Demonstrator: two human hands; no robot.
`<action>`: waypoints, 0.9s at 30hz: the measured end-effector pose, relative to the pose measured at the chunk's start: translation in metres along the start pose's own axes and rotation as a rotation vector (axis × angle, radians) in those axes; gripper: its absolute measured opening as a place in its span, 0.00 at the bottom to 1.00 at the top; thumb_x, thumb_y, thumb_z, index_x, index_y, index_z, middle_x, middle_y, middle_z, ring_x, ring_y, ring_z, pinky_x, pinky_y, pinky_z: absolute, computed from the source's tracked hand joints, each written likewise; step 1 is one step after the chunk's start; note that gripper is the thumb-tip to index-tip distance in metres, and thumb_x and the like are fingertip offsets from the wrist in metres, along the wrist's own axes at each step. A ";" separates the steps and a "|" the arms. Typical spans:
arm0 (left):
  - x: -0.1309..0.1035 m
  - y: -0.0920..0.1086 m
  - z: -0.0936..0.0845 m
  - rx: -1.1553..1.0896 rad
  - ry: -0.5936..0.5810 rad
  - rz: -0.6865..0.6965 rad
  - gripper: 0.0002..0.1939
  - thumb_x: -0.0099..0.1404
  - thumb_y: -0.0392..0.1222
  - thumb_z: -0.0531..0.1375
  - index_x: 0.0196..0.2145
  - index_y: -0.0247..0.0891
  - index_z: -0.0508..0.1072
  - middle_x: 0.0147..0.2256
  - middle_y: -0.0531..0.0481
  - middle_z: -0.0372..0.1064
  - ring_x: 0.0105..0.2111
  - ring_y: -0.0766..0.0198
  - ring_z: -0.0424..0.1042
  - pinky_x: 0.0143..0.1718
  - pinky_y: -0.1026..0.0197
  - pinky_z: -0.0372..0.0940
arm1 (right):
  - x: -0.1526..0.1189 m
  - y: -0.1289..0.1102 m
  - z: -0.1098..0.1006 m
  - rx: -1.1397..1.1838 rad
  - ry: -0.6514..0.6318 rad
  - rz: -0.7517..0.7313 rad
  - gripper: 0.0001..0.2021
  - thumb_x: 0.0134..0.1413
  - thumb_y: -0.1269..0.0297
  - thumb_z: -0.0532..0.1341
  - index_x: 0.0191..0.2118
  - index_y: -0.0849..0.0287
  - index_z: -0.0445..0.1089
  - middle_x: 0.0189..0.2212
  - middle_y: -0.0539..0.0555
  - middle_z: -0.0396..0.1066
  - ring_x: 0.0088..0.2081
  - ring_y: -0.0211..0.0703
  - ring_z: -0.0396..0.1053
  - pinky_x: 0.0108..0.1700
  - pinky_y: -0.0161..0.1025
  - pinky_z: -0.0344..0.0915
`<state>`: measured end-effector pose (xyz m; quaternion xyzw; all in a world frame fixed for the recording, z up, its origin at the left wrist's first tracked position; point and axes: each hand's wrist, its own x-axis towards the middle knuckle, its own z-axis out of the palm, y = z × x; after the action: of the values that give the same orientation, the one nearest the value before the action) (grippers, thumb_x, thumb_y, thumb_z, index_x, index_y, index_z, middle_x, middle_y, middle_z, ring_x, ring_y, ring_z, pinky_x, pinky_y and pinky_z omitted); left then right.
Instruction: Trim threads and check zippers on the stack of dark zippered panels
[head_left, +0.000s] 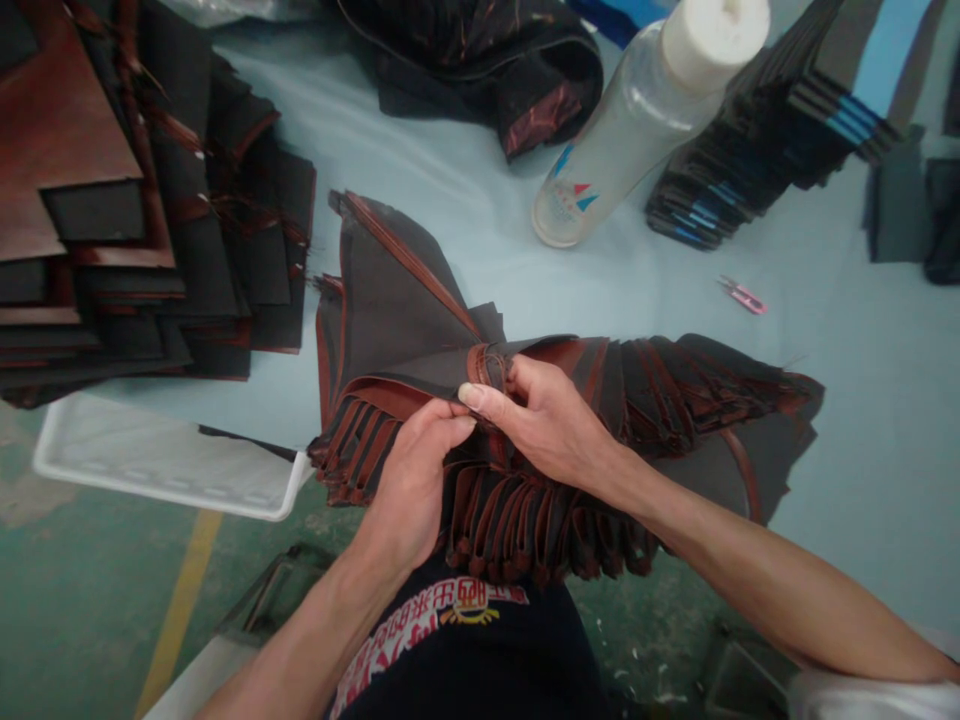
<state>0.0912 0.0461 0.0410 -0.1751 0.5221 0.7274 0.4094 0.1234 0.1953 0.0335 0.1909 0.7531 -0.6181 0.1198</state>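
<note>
A thick bundle of dark grey and reddish-brown leather-like pieces (397,285) lies across the table's near edge, fanned out at both ends. Round its middle runs a brown tie (487,362), looped several times. My left hand (420,455) is closed, pinching an edge of the bundle with thumb and forefinger just below the tie. My right hand (551,415) is closed too, its thumb beside the left fingertips and its fingers curled at the tie. What exactly lies between the right fingers is hidden.
More stacked pieces (214,220) fill the left side. A clear bottle with a white cap (622,130) stands behind, dark folded fabric (480,65) beside it. Pink thread snips (744,296) lie right of the bottle, near blue-striped stacks (772,150). A white tray (172,490) juts out lower left.
</note>
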 end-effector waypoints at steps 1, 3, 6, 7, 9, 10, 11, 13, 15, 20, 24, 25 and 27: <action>0.000 0.000 0.001 -0.003 0.012 -0.003 0.04 0.55 0.42 0.66 0.28 0.40 0.79 0.30 0.54 0.74 0.35 0.62 0.68 0.41 0.60 0.65 | 0.000 0.001 0.000 -0.006 0.003 0.000 0.17 0.64 0.49 0.61 0.31 0.56 0.63 0.27 0.46 0.60 0.29 0.36 0.56 0.33 0.39 0.55; 0.001 0.000 0.002 0.015 0.037 0.000 0.04 0.54 0.42 0.66 0.26 0.40 0.78 0.30 0.54 0.73 0.35 0.62 0.67 0.40 0.61 0.64 | 0.000 0.001 0.001 -0.018 0.005 -0.002 0.17 0.64 0.49 0.62 0.30 0.56 0.62 0.27 0.46 0.60 0.29 0.36 0.56 0.33 0.39 0.56; 0.001 0.001 0.002 0.058 0.060 0.017 0.04 0.53 0.40 0.66 0.23 0.40 0.76 0.29 0.55 0.72 0.35 0.63 0.66 0.39 0.62 0.64 | 0.000 0.002 0.001 0.001 0.004 -0.014 0.17 0.65 0.51 0.62 0.30 0.56 0.62 0.27 0.45 0.59 0.30 0.35 0.56 0.33 0.38 0.56; 0.002 0.002 0.000 0.068 0.056 0.018 0.05 0.53 0.41 0.67 0.23 0.39 0.75 0.28 0.55 0.71 0.34 0.64 0.66 0.38 0.63 0.64 | 0.000 0.002 0.001 0.022 0.001 -0.019 0.17 0.65 0.51 0.63 0.30 0.56 0.62 0.27 0.45 0.59 0.30 0.35 0.56 0.33 0.37 0.56; 0.004 0.002 -0.005 0.093 -0.004 -0.007 0.07 0.56 0.43 0.69 0.27 0.39 0.77 0.27 0.55 0.71 0.33 0.64 0.68 0.37 0.62 0.65 | 0.002 0.001 -0.001 0.091 -0.012 -0.024 0.18 0.64 0.49 0.63 0.31 0.57 0.64 0.27 0.45 0.60 0.30 0.35 0.57 0.32 0.36 0.56; 0.006 0.003 -0.008 0.120 -0.060 -0.029 0.08 0.59 0.46 0.70 0.30 0.39 0.78 0.27 0.55 0.72 0.32 0.63 0.69 0.37 0.62 0.66 | 0.003 0.001 -0.002 0.135 -0.029 -0.021 0.19 0.64 0.48 0.63 0.31 0.57 0.65 0.27 0.45 0.60 0.30 0.35 0.57 0.32 0.36 0.56; 0.008 0.004 -0.012 0.158 -0.120 -0.042 0.11 0.60 0.48 0.71 0.33 0.39 0.79 0.28 0.54 0.74 0.33 0.63 0.71 0.37 0.61 0.67 | 0.004 0.000 -0.003 0.178 -0.051 -0.013 0.20 0.63 0.45 0.64 0.32 0.57 0.66 0.27 0.45 0.60 0.30 0.35 0.57 0.31 0.35 0.56; 0.014 0.005 -0.020 0.257 -0.221 -0.018 0.16 0.62 0.53 0.72 0.37 0.37 0.80 0.32 0.52 0.77 0.34 0.62 0.73 0.39 0.60 0.68 | 0.007 -0.001 -0.005 0.239 -0.086 0.008 0.23 0.60 0.40 0.66 0.33 0.58 0.66 0.27 0.45 0.59 0.29 0.34 0.56 0.29 0.35 0.55; 0.020 0.006 -0.026 0.346 -0.259 0.058 0.19 0.63 0.56 0.72 0.37 0.36 0.81 0.34 0.49 0.79 0.35 0.63 0.73 0.41 0.61 0.68 | 0.011 -0.001 -0.006 0.254 -0.101 0.024 0.25 0.58 0.37 0.67 0.32 0.57 0.66 0.27 0.45 0.58 0.28 0.34 0.55 0.28 0.34 0.53; 0.031 0.002 -0.026 0.222 -0.262 0.067 0.20 0.60 0.58 0.74 0.34 0.37 0.82 0.32 0.50 0.80 0.32 0.64 0.73 0.37 0.62 0.69 | 0.017 -0.003 -0.007 0.230 -0.075 0.004 0.28 0.59 0.33 0.65 0.30 0.56 0.64 0.25 0.44 0.56 0.27 0.33 0.53 0.28 0.35 0.52; 0.032 -0.001 -0.016 0.060 -0.208 -0.019 0.21 0.54 0.57 0.77 0.30 0.37 0.80 0.28 0.51 0.78 0.29 0.64 0.73 0.33 0.61 0.69 | 0.015 -0.006 -0.007 0.130 -0.019 -0.088 0.29 0.68 0.34 0.55 0.26 0.54 0.58 0.23 0.45 0.56 0.26 0.35 0.53 0.29 0.38 0.53; 0.032 -0.001 -0.014 0.045 -0.181 -0.018 0.21 0.53 0.56 0.78 0.30 0.37 0.80 0.28 0.51 0.78 0.29 0.64 0.73 0.33 0.62 0.69 | 0.013 -0.007 -0.008 0.081 0.011 -0.121 0.28 0.70 0.36 0.52 0.27 0.54 0.57 0.23 0.45 0.57 0.27 0.35 0.54 0.30 0.39 0.53; 0.032 0.001 -0.010 0.018 -0.115 0.005 0.21 0.50 0.55 0.80 0.29 0.37 0.79 0.28 0.53 0.78 0.28 0.66 0.73 0.32 0.63 0.69 | 0.009 -0.008 -0.008 -0.031 0.081 -0.180 0.25 0.74 0.42 0.49 0.28 0.53 0.57 0.24 0.46 0.58 0.28 0.36 0.56 0.32 0.40 0.54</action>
<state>0.0697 0.0498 0.0153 -0.1282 0.5045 0.7326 0.4385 0.1118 0.2029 0.0385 0.1454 0.7810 -0.6062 0.0360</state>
